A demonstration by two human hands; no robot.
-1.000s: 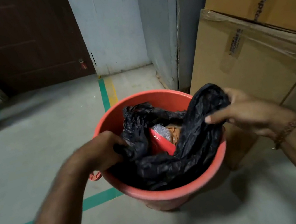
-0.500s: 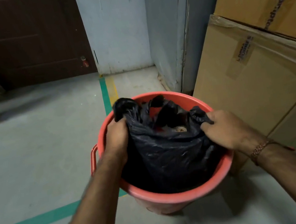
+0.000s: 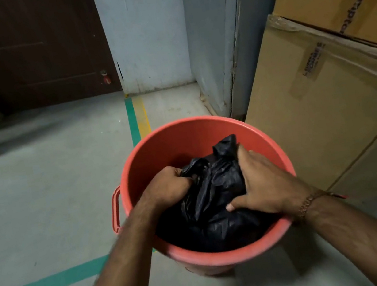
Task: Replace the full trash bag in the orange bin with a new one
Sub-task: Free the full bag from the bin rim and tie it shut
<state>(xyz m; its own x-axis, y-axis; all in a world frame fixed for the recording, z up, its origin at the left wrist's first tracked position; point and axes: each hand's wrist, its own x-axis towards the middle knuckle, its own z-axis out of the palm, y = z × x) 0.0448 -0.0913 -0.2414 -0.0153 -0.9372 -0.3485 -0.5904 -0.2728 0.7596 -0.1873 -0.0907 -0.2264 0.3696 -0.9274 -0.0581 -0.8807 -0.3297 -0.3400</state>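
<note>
An orange bin (image 3: pixel 177 142) stands on the concrete floor, with a handle on its left side. Inside it lies a full black trash bag (image 3: pixel 213 195), its top gathered into a bunch. My left hand (image 3: pixel 165 188) grips the bunched plastic on the bag's left side. My right hand (image 3: pixel 260 183) clasps the right side of the gathered top, thumb wrapped over the front, with a tip of plastic sticking up past the fingers. The bag's contents are hidden.
Stacked cardboard boxes (image 3: pixel 323 96) stand close to the bin's right. A wall corner (image 3: pixel 214 64) and a dark brown door (image 3: pixel 32 49) lie behind. Green and yellow floor tape (image 3: pixel 138 118) runs past the bin. Open floor lies to the left.
The bag's open rim, spread wide a second ago, has been drawn together into a bunch in the middle of the bin. Both hands moved inward and down onto it.
</note>
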